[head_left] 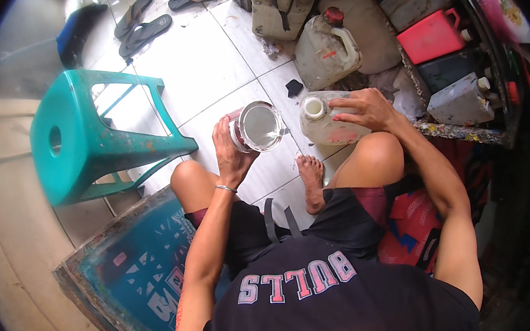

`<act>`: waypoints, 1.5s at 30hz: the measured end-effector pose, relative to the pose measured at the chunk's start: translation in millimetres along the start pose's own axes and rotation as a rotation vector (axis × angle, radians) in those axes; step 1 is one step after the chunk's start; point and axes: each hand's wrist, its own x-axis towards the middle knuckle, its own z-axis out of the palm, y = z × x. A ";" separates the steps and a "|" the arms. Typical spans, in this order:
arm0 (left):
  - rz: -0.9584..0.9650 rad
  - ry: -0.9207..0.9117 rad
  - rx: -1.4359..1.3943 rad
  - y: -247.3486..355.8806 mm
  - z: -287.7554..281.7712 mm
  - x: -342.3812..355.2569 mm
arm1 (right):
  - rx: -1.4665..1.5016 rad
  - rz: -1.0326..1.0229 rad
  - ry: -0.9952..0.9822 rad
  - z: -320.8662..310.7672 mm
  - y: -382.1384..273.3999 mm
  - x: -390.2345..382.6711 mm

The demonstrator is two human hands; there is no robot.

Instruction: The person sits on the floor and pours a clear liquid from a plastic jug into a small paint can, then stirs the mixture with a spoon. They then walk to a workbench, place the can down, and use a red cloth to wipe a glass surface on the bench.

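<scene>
- Open-topped metal tin (240, 131): it is showing its mouth at the middle of the frame, and my left hand (233, 157) is grasping its wall from the left; a slipping grip could be spilling anything inside onto the white tiled floor (205, 84).
- Glare is blurring the tin's inside, so I am not managing to tell how full it is; too steep a lean would be the likeliest cause of a spill.
- Translucent plastic jerrycan (334, 133): it is sitting right of the tin, its neck (314, 108) gaping uncapped; a knock could be sloshing liquid out.
- My right hand (367, 108) is resting extended fingers beside that neck; I cannot tell whether they are gripping, so a careless push could be tipping the jerrycan.
- My bare foot (312, 180) is showing just below; drips could be making its footing slick.
</scene>
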 end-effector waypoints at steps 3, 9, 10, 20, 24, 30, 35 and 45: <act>-0.019 -0.023 -0.011 0.2 2.5 -3.2 | -0.052 0.002 -0.152 -24.1 -27.6 18.3; 0.008 -0.022 -0.091 7.4 6.2 -2.1 | -0.205 0.076 -0.362 -51.2 -68.3 39.2; 0.008 -0.023 -0.098 7.3 6.3 -2.7 | -0.230 0.074 -0.366 -54.4 -72.9 43.1; -0.022 -0.012 -0.146 17.6 4.5 -2.2 | -0.345 -0.093 -0.490 -77.8 -103.1 79.6; -0.021 -0.004 -0.138 18.4 0.2 -2.2 | -0.375 -0.120 -0.547 -83.1 -117.0 90.1; -0.024 -0.008 -0.160 19.2 -1.0 -3.7 | -0.399 -0.187 -0.539 -81.6 -122.1 97.2; -0.038 -0.016 -0.178 20.8 -0.9 -4.6 | -0.422 -0.196 -0.575 -80.3 -128.0 103.3; 0.001 -0.009 -0.214 24.3 9.2 -2.6 | -0.464 -0.196 -0.650 -83.8 -135.5 107.3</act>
